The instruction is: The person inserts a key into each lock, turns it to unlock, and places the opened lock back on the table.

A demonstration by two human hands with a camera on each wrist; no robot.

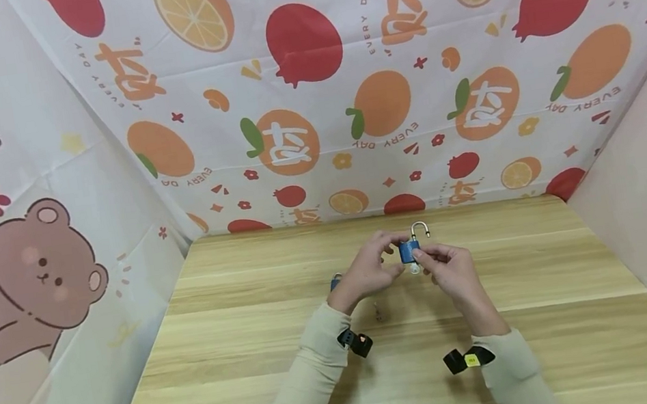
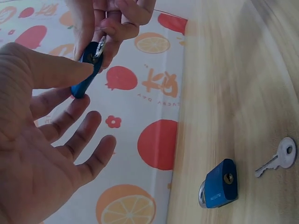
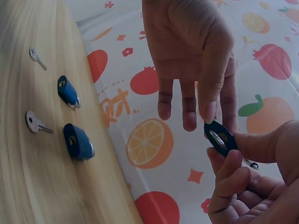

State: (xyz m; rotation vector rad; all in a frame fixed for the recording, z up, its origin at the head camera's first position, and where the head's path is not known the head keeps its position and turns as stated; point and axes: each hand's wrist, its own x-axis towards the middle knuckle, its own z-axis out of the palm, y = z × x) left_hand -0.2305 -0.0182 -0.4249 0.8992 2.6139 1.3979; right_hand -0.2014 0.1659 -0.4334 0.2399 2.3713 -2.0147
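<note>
Both left hand point(image 1: 373, 267) and right hand point(image 1: 452, 270) pinch one lock point(image 1: 406, 252), its shackle point(image 1: 419, 224) raised, a key point(image 1: 415, 269) in it; another lock point(image 2: 218, 187) lies on the table point(image 1: 210, 370)

The padlock shackle point(image 1: 419, 223) looks glossy metal, the tabletop point(image 1: 579, 338) smooth wood.

The left arm point(image 1: 306, 387) and right arm point(image 1: 510, 362) reach forward, converging until the hands nearly meet. The left hand point(image 1: 370, 268) pinches between thumb and index finger, its other fingers spread and slightly bent; the right hand point(image 1: 454, 271) pinches likewise, its remaining fingers curled towards the palm
</note>
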